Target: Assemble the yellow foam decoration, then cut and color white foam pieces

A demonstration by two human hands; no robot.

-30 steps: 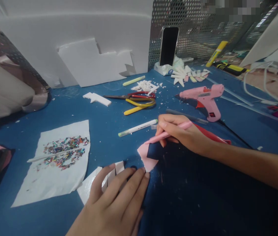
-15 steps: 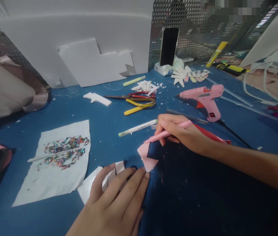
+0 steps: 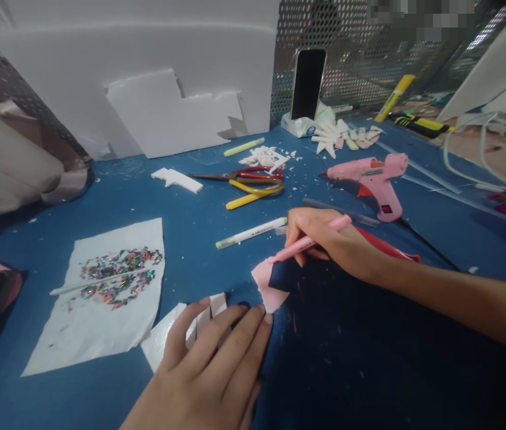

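A pink marker (image 3: 300,246) is gripped between the thumb and fingers of my right hand (image 3: 331,239). Its tip touches the upper end of a small notched pink piece (image 3: 265,279), perhaps paper or foam. My left hand (image 3: 210,364) lies flat with fingers stretched out, its fingertips at the lower end of the pink piece. Beneath that hand, partly hidden, are white cut pieces (image 3: 163,337). Just beyond my right hand rests a white pen with green ends (image 3: 252,233).
Wrinkled paper (image 3: 101,334) with shiny bits lies left. Behind are scissors (image 3: 212,177), a yellow marker (image 3: 246,200), white scraps (image 3: 264,157) and a white cutout (image 3: 176,180). A pink glue gun (image 3: 369,176) lies right; a phone (image 3: 307,86) stands at the back.
The pink marker's tip has shifted slightly right along the top of the pink piece, with my right hand following. My left hand stays in place.
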